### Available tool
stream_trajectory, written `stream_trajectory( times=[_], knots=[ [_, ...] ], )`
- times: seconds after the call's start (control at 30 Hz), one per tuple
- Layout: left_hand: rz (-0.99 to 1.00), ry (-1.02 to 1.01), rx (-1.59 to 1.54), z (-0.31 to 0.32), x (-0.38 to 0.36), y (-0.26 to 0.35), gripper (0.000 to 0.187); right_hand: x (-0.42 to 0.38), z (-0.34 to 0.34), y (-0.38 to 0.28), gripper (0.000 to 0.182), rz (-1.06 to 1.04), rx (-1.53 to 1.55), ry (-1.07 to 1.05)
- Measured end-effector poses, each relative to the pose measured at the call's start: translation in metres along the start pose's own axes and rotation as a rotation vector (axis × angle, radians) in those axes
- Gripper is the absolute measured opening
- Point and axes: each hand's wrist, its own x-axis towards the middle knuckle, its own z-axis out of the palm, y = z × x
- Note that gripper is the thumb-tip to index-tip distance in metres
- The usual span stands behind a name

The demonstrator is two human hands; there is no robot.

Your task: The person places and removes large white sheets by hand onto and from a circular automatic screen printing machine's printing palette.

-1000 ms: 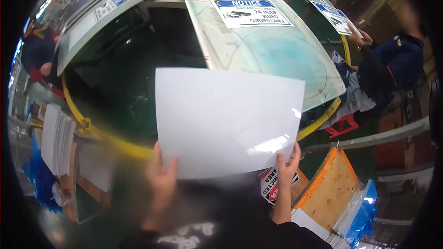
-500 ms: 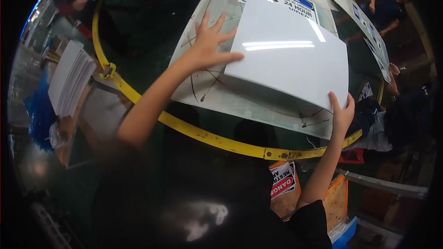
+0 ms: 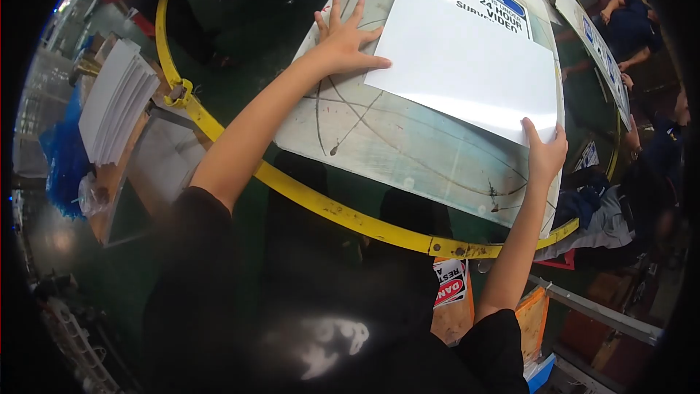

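Observation:
A blank white sheet [image 3: 467, 73] lies over the lower part of a NOTICE sign [image 3: 485, 0] on a scuffed pale board [image 3: 408, 153]. My left hand [image 3: 346, 47] is spread open at the sheet's left edge, with its thumb reaching to the sheet. At the near right corner, my right hand [image 3: 545, 152] holds the sheet, its thumb on top and its other fingers along the edge. The sign's blue header and part of its black lettering show beyond the sheet; the rest is covered.
A curved yellow metal rail [image 3: 343, 219] runs below the board. To the left stands a stack of white sheets [image 3: 117, 106] beside blue plastic [image 3: 65, 149]. A DANGER sign [image 3: 450, 282] lies below the rail. Other people [image 3: 633, 29] work at a board with signs on the right.
The white sheet has come down flatter, and more of the NOTICE sign's lettering shows. Both hands keep to its edges. The view has shifted slightly.

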Motion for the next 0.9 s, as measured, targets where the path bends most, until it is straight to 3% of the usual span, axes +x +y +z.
stream_trajectory(
  times=[0.33, 0.67, 0.9],
  knots=[
    [0.008, 0.002, 0.118, -0.001, 0.004, 0.003, 0.082, 0.002, 0.004, 0.001, 0.089, 0.034, -0.03, -0.069],
    [-0.018, -0.018, 0.152, -0.004, 0.0, 0.014, 0.083, 0.0, 0.014, 0.027, 0.083, -0.014, 0.022, -0.084],
    [-0.051, 0.071, 0.14, -0.001, -0.004, 0.021, 0.07, -0.006, 0.016, 0.028, 0.083, 0.011, -0.008, -0.092]
  ],
)
